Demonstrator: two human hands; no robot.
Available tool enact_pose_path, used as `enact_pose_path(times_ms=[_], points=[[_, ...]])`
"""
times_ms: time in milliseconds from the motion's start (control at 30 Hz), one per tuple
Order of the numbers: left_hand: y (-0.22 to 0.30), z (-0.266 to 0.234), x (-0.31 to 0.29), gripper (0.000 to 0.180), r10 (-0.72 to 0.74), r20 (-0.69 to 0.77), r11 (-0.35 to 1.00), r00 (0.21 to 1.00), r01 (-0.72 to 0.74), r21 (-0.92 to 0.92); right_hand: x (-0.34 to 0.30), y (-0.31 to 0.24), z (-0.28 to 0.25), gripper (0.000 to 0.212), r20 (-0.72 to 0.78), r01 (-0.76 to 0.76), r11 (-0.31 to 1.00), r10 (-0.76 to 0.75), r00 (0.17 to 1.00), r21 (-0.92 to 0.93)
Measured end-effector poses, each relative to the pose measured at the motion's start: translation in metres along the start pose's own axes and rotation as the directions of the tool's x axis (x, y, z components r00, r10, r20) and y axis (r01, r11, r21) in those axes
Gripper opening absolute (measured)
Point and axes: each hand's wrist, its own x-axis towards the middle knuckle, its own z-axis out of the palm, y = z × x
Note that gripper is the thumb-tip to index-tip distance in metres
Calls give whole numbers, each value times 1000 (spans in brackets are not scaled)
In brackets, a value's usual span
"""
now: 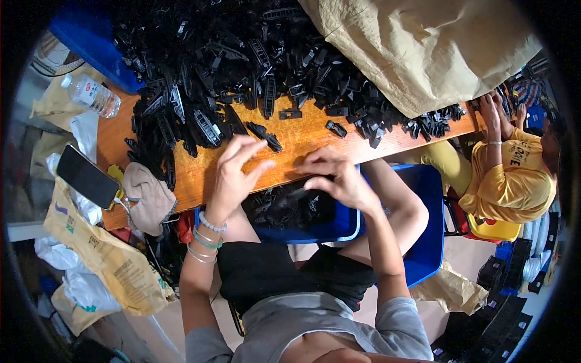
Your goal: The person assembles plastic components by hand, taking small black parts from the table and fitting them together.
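At the centre of the frame, the left hand (235,172) is raised over the front edge of an orange-brown wooden tabletop (308,140), its fingers bent and its thumb apart, with nothing visible in its grasp. To its right, the right hand (345,180) is loosely open, thumb and fingers parted; it is slightly blurred, and I cannot tell whether its fingertips touch a piece.

The black moulded plastic pieces (200,60) lie in a broad heap across the upper part of the frame, and more lie in an open blue plastic bin (296,237) below the hands, at the lower edge of the tabletop. Handling them well likely means lifting from the near fringe, one piece at a time, since the ribbed, slotted shapes look apt to snag on each other. Keeping both hands low over the bin should limit bounce and stray drops.

Counted: two hands; three pieces lying at the heap's front fringe, near mid-frame; too many overlapping in the heap and the bin to number. There is one more blue bin (423,263) at right of centre, one large tan sack (417,48) at upper right, one clear bottle (91,95) at upper left, and one dark-screened phone (88,175) at left.
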Motion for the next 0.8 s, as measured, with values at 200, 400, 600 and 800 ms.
enact_pose_path(times_ms=[200, 400, 600, 800], points=[[0, 24, 19, 21, 405, 183, 681, 896, -429, 593, 8, 41, -17, 27, -527, -362, 725, -2, 850, -586], [8, 27, -16, 21, 405, 162, 761, 900, -429, 487, 14, 20, 7, 22, -533, -231, 973, 209, 820, 25], [2, 25, -6, 26, 305, 1, 881, 952, -282, 381, 4, 6, 41, 18, -372, -361, 887, 451, 811, 287], [1, 25, -7, 24, 286, -10, 899, 958, -265, 348, -9, -7, 46, 26, -405, -247, 969, 233, 884, 18]])
